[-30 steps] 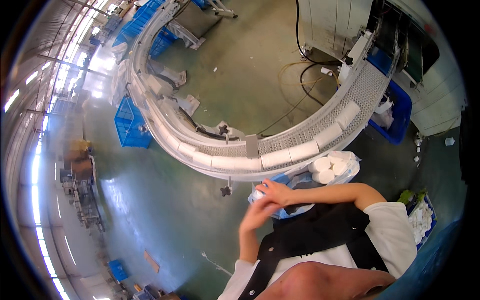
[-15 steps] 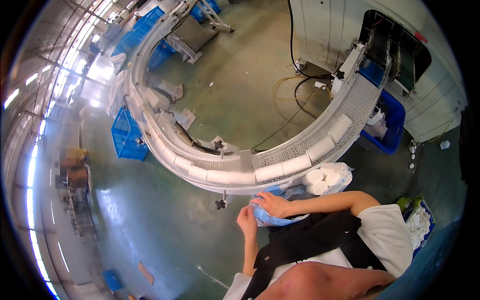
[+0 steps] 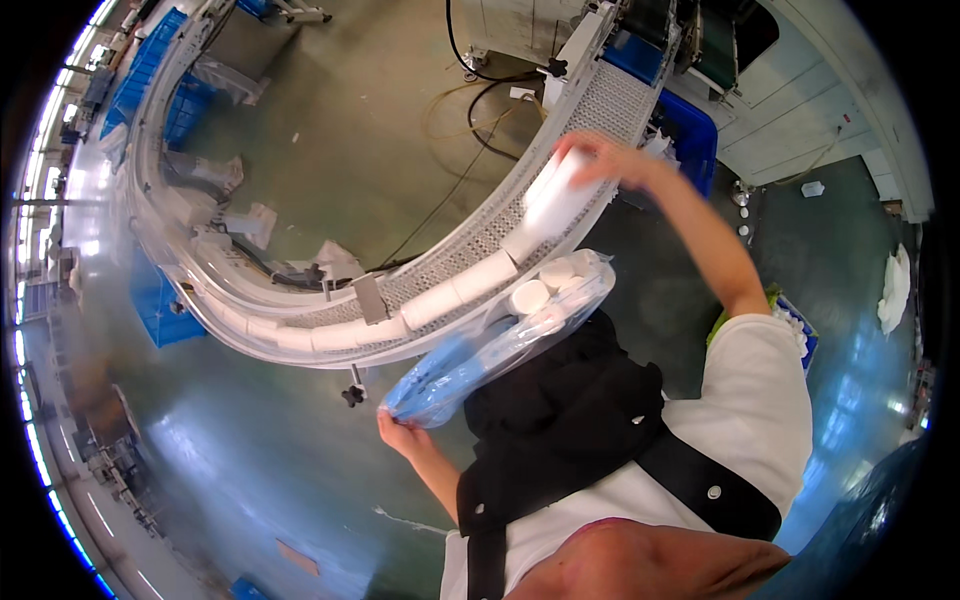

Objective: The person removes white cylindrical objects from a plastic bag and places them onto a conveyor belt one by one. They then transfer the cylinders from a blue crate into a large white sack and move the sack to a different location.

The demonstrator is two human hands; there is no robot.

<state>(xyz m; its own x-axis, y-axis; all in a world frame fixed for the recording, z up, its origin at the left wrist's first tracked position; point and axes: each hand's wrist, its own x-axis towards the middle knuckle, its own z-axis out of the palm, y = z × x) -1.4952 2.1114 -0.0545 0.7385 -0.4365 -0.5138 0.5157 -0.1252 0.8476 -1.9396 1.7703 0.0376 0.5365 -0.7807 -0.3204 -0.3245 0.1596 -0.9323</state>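
My left hand (image 3: 403, 434) pinches the gathered end of a clear and blue plastic bag (image 3: 440, 375). The bag stretches up and right along the near edge of the curved conveyor. White rolls (image 3: 529, 297) sit in its far end, their round ends showing. Over the conveyor (image 3: 620, 100), my right hand (image 3: 612, 162) has its fingers closed around the upper end of a white roll (image 3: 556, 210), smeared by motion. Further white rolls (image 3: 432, 304) lie end to end along the belt to the left.
A pale machine (image 3: 800, 85) stands at the far right, where the conveyor begins. A blue bin (image 3: 692, 140) is beneath that end. Blue crates (image 3: 168, 310) stand by the belt's left bend. A knob (image 3: 353, 395) juts from the near rail. Hoses cross the floor inside the curve.
My right hand has left the bag and reached up to a roll on the belt. My left hand keeps the bag's end, and the bag is now drawn out lengthwise. The view has shifted right.
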